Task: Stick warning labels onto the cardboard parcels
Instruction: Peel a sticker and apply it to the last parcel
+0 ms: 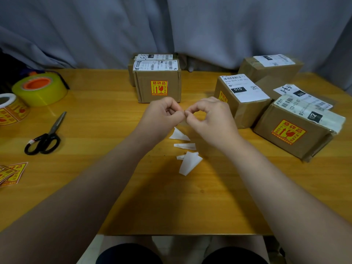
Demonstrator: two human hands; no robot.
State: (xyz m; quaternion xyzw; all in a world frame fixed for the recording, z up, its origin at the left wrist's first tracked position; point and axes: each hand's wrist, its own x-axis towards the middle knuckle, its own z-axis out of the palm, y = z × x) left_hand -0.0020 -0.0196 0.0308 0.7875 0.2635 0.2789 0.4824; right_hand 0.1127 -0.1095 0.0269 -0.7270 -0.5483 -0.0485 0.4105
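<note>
My left hand (pixel 163 115) and my right hand (pixel 209 119) meet fingertip to fingertip above the middle of the table, fingers curled, pinching a small pale scrap too small to identify. Just behind them stands a cardboard parcel (pixel 159 96) with a yellow-and-red warning label (pixel 159 88) on its front. To the right, the parcel marked 010 (pixel 245 113) carries a label (pixel 222 97) on its left side. The parcel at the right (pixel 274 121) has a label (pixel 288 133) on its near face. Loose cut labels (pixel 11 173) lie at the left edge.
White backing-paper scraps (pixel 187 162) lie on the wooden table (pixel 114 187) below my hands. At the left are black scissors (pixel 45 138), a label roll (pixel 11 109) and a yellow tape roll (pixel 40 88). More parcels (pixel 270 70) stand at the back right before a grey curtain.
</note>
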